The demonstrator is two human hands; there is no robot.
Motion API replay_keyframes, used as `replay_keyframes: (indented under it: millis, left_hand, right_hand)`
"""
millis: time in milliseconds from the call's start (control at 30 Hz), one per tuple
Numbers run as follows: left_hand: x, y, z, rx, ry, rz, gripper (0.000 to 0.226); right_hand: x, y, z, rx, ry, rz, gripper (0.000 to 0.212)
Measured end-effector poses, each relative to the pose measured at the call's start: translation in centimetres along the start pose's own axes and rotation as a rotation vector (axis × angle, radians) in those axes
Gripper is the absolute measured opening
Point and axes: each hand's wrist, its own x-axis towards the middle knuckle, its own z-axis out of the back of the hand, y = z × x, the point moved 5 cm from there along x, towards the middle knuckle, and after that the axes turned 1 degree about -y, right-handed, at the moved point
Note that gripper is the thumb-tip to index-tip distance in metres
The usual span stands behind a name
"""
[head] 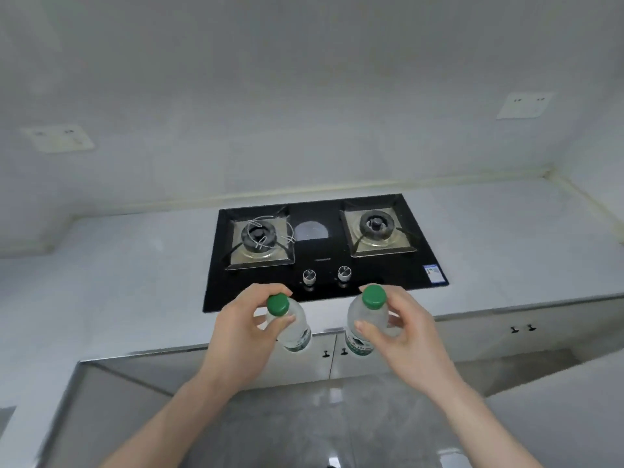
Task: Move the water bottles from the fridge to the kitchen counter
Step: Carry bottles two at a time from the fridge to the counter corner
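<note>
I hold two clear water bottles with green caps upright in front of me. My left hand (238,332) grips the left water bottle (292,327) near its neck. My right hand (403,327) grips the right water bottle (363,324) the same way. Both bottles hang in the air over the front edge of the white kitchen counter (135,282), just before the hob. Their bases are partly hidden by my fingers. The fridge is out of view.
A black two-burner gas hob (324,251) is set into the counter, with two knobs at its front. White counter runs to the left and to the right (506,238) of it. Cabinet doors with small handles (521,329) lie below. Wall sockets sit on the white wall.
</note>
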Motion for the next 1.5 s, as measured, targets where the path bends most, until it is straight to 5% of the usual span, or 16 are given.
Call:
replay_keyframes:
  millis: [400, 1033, 1500]
  left_hand:
    - [-6.5, 7.0, 16.2, 0.060, -0.381, 0.138, 0.042]
    - [-15.9, 18.3, 38.4, 0.285, -0.596, 0.338, 0.035]
    - [-11.7, 27.3, 49.0, 0.391, -0.716, 0.588, 0.037]
  right_hand:
    - [5.2, 7.7, -17.7, 0.044, 0.387, 0.178, 0.045]
    - [3.5, 17.9, -45.3, 0.120, 0.724, 0.212, 0.041]
    - [11.8, 19.9, -63.2, 0.124, 0.933, 0.216, 0.036]
